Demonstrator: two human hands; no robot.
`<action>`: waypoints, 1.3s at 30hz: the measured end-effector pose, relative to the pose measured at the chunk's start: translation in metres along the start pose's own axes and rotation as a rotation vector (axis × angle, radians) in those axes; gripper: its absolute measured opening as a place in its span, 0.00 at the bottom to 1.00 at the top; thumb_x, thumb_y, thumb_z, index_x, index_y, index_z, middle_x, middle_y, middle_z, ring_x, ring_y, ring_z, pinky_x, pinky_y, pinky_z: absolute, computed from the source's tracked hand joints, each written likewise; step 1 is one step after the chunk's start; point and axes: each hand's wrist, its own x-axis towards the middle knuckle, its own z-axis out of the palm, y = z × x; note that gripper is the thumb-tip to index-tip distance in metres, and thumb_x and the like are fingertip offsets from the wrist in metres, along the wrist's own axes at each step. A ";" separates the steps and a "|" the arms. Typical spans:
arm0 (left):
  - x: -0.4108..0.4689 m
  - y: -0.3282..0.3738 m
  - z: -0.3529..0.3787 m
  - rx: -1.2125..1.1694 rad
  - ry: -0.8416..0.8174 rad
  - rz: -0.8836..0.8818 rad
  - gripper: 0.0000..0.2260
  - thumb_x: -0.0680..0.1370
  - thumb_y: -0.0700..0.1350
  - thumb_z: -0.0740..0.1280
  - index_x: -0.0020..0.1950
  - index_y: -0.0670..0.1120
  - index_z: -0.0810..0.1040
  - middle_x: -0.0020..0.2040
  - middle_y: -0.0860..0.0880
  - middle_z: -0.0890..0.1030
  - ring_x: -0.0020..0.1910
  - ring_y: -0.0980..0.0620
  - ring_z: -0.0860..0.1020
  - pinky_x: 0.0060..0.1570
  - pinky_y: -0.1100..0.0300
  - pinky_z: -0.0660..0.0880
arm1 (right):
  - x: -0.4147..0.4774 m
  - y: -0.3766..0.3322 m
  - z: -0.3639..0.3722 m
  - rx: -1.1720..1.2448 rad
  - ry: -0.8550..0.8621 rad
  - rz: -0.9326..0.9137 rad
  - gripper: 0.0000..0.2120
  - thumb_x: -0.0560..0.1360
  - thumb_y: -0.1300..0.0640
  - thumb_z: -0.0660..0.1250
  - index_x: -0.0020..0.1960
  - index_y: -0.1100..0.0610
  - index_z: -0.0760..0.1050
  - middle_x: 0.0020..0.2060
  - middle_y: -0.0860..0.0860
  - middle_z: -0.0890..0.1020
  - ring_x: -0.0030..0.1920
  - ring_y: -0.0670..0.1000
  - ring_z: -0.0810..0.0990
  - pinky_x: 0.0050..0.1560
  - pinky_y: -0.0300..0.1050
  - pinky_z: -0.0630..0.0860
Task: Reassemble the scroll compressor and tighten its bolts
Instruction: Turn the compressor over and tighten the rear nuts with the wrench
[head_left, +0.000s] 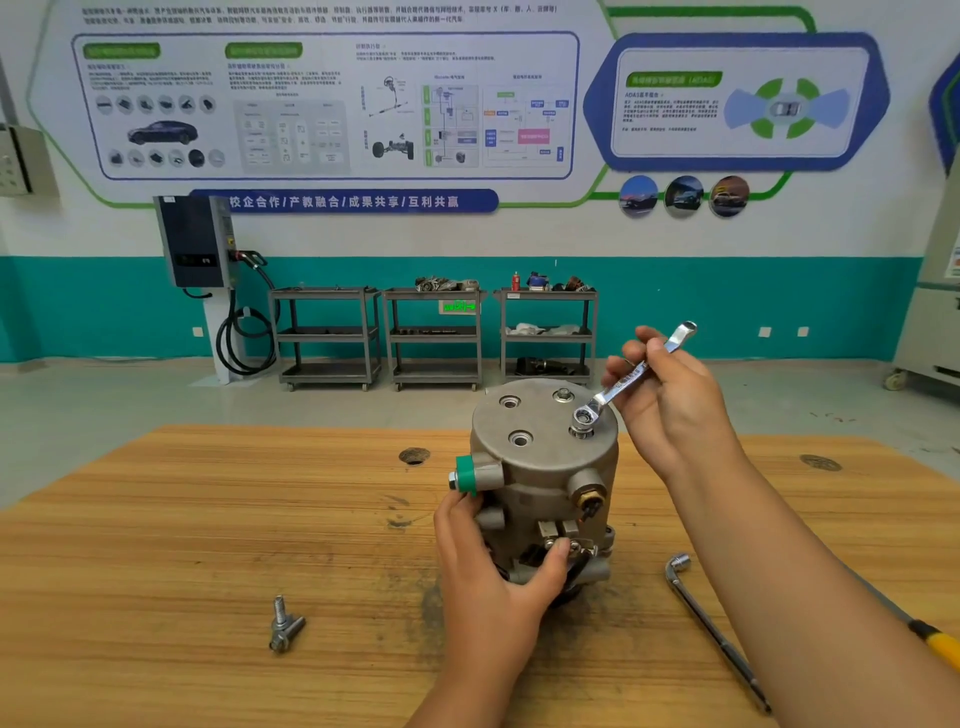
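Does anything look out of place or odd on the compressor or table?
Nothing spilled or damaged. Two holes in the compressor's top cover stand empty while two loose bolts lie on the wooden table, left of it; assembly simply looks unfinished.

Wooden desk (208, 519) carrying a compressor (540, 499) and loose tools
The compressor is standing upright near the middle. Two bolts (284, 626) are lying against each other at front left, a socket wrench (711, 629) is lying at right, and a yellow-handled tool (940, 644) is lying near the right edge.

Grey scroll compressor (540, 478) upright on wooden table, wrench (621, 387) ring on top-cover bolt (582, 428)
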 end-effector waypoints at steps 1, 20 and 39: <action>0.000 0.000 0.000 0.000 0.003 0.003 0.29 0.62 0.66 0.67 0.58 0.69 0.58 0.62 0.63 0.62 0.61 0.71 0.62 0.52 0.80 0.63 | 0.000 0.000 0.001 0.003 -0.019 0.008 0.11 0.84 0.61 0.50 0.49 0.58 0.70 0.25 0.46 0.75 0.26 0.45 0.76 0.34 0.40 0.76; 0.001 0.001 0.001 0.026 0.016 0.047 0.30 0.63 0.65 0.68 0.59 0.76 0.55 0.61 0.72 0.60 0.61 0.74 0.62 0.52 0.83 0.60 | -0.004 0.012 -0.013 0.178 -0.002 -0.016 0.11 0.82 0.62 0.50 0.41 0.56 0.61 0.27 0.49 0.67 0.27 0.47 0.66 0.42 0.42 0.66; 0.002 0.005 0.000 0.042 -0.002 -0.022 0.29 0.62 0.67 0.66 0.60 0.65 0.60 0.60 0.57 0.66 0.59 0.63 0.68 0.51 0.73 0.69 | -0.116 0.066 -0.013 -0.837 -0.031 -0.882 0.12 0.82 0.49 0.51 0.58 0.53 0.69 0.58 0.48 0.76 0.64 0.46 0.73 0.63 0.45 0.67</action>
